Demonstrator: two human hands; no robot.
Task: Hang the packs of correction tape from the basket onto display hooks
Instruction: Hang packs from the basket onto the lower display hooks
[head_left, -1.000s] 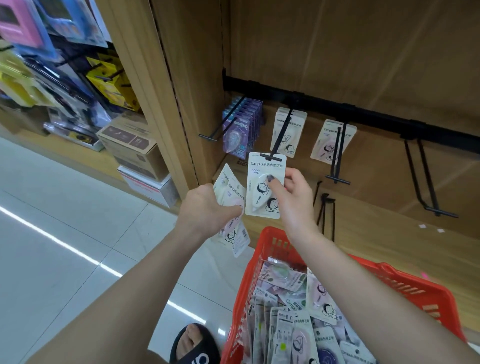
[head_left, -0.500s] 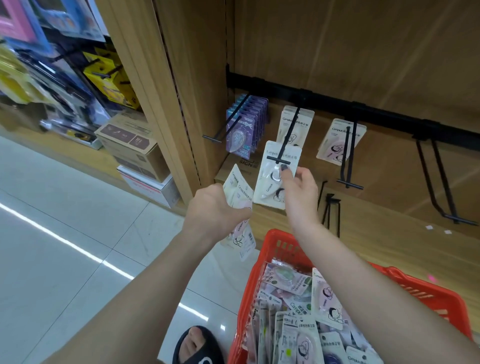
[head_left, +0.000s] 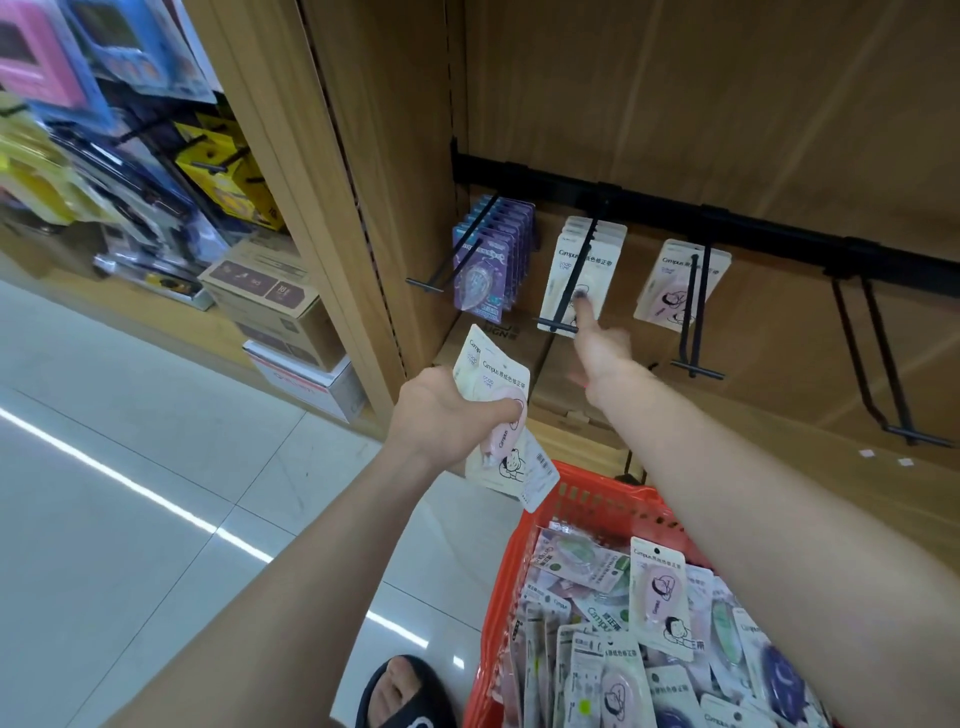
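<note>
Below, red basket (head_left: 587, 501) brims with correction tape packs (head_left: 660, 597)

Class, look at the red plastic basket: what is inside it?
The red plastic basket holds a heap of carded correction tape packs, pink, green and purple ones showing. The right forearm covers part of the heap; lower layers and the bottom are hidden.

Basket (head_left: 582, 499) of packs (head_left: 660, 597) sits below the hooks (head_left: 569, 283).

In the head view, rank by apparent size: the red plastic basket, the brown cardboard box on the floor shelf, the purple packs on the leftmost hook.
1. Red plastic basket, though nearest the camera.
2. Brown cardboard box.
3. Purple packs.
</note>
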